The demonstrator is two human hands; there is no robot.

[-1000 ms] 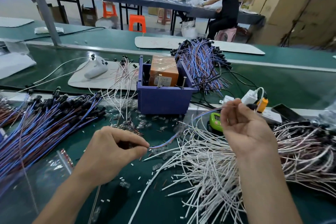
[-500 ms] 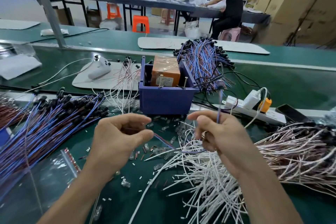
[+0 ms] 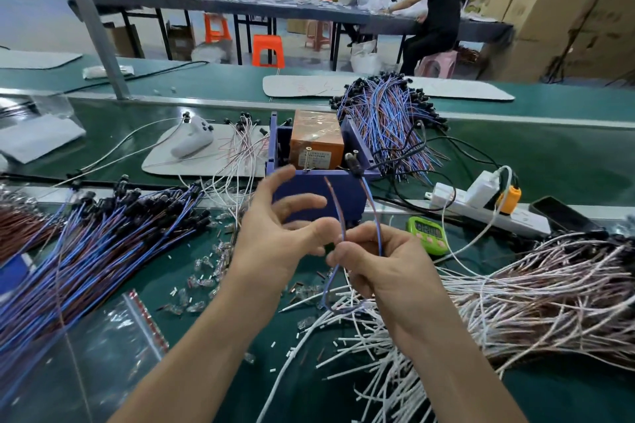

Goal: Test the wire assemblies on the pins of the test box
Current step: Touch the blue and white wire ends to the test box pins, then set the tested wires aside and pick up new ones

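The purple test box holds an orange block, and two metal pins stand at its front rim. My right hand pinches a blue-and-brown wire assembly just in front of the box. The blue lead rises to a black connector by the right pin. Its brown lead ends free in front of the box. My left hand is beside it with fingers spread, its thumb close to the brown lead.
Blue-and-brown assemblies are heaped at the left and behind the box. White wires pile up at the right. A green timer, power strip, phone and plastic bag lie around. People sit at a far table.
Both hands have risen toward the test box with the assembly. Its black connector now sits at the box's right pin. My left hand's fingers have spread apart.
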